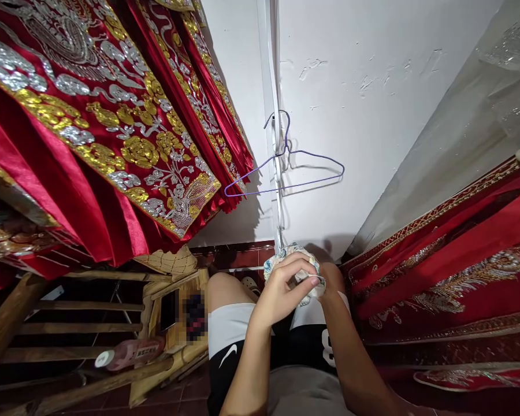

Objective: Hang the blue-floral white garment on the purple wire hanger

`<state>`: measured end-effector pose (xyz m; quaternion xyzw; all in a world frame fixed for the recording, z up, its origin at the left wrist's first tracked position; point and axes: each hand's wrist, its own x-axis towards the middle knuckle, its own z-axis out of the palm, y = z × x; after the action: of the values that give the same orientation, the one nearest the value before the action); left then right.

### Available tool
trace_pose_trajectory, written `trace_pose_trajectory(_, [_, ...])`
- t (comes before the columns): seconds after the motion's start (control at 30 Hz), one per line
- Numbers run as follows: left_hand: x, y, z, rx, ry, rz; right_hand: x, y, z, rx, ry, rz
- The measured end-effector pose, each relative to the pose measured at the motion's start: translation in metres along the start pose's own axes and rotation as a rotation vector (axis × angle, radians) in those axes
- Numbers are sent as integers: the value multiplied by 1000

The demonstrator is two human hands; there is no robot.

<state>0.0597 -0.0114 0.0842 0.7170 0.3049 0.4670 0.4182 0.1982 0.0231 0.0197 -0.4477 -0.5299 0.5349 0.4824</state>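
A bunched floral cloth [291,249], whitish with blue and pale yellow, is gathered between my hands above my lap. My left hand [288,283] curls over it, thumb and fingers closed around the fabric. Behind the bundle, on its right side, is my right hand [326,284]. It touches the cloth, but its fingers are hidden. Above and beyond both hands, a purple wire hanger [312,188] hangs with no garment on it, hooked on a white strap [278,202] that runs down the wall.
Red garments with gold and silver sequins [138,150] hang at the left. More red embroidered fabric [450,271] fills the right side, below a sheer glittery cloth [455,133]. A wooden bench [78,329] stands at lower left, with a pinkish bottle [132,352] lying on it.
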Motion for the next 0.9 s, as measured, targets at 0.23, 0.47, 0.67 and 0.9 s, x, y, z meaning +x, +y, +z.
trace_pose_trajectory(0.23, [-4, -14, -11, 247, 260, -17, -4, -15, 6, 454, -196, 234])
trace_pose_trajectory(0.47, [-10, -55, -13, 21, -19, -212, -6, -43, -14, 53, -359, 130])
trace_pose_trajectory(0.67, [-31, -72, -40, 649, -360, -458, 26, -80, -41, -195, -138, -262])
trace_pose_trajectory(0.9, [-38, -51, -90, 1002, -347, -553, 140, -78, -47, -310, 146, -450])
